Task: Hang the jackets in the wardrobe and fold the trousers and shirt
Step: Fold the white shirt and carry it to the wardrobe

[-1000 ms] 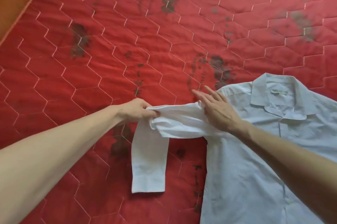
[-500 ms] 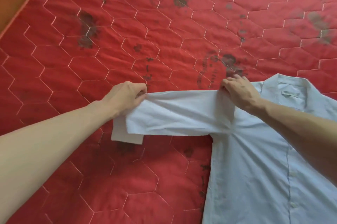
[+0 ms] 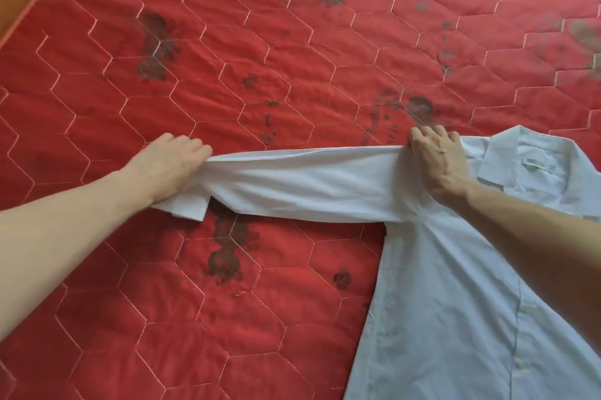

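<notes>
Our left hand (image 3: pixel 172 168) and right hand (image 3: pixel 434 158) now grip the white shirt (image 3: pixel 455 302), its sleeve (image 3: pixel 299 184) pulled straight leftward across the red mattress (image 3: pixel 162 318), ready for folding.

We found nothing we could read. The small label (image 3: pixel 536 164) sewn inside the collar of the white shirt (image 3: pixel 455 318) was too blurred to make out, and the dark marks on the red mattress (image 3: pixel 227 41) formed no legible letters or numbers.
</notes>
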`<state>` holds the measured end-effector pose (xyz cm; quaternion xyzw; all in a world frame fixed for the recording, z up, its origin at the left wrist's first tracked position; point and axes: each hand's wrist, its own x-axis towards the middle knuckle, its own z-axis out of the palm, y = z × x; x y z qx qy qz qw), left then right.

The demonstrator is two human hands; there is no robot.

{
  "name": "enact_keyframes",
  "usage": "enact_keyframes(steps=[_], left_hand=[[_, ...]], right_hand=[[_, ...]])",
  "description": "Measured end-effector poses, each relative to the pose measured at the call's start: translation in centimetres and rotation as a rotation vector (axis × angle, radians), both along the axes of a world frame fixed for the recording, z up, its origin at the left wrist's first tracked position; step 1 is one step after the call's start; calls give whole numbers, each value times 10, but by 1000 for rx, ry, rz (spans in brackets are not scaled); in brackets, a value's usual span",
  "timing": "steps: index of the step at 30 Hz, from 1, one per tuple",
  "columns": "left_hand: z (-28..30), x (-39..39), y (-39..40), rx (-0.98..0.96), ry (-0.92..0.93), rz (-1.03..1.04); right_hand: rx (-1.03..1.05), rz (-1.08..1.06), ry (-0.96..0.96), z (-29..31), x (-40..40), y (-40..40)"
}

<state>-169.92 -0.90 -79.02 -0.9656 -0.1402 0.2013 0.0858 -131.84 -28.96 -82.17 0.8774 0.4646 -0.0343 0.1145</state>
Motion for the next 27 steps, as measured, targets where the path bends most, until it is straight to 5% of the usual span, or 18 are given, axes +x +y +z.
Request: enact_keyframes(steps=[4, 13, 18, 21, 27], left_hand=[[6, -8, 25, 122, 122, 442], [-8, -9, 42, -298, -327, 952], [0, -33, 72, -321, -482, 1102], [-14, -40, 67, -424, -597, 1260], [-40, -34, 32, -576, -544, 1412]], right_hand=[[64, 86, -8, -10, -5, -2], [457, 145, 124, -18, -56, -10], [215, 240, 424, -42, -126, 5], [140, 148, 413, -54, -135, 20], [71, 132, 432, -55, -131, 29]])
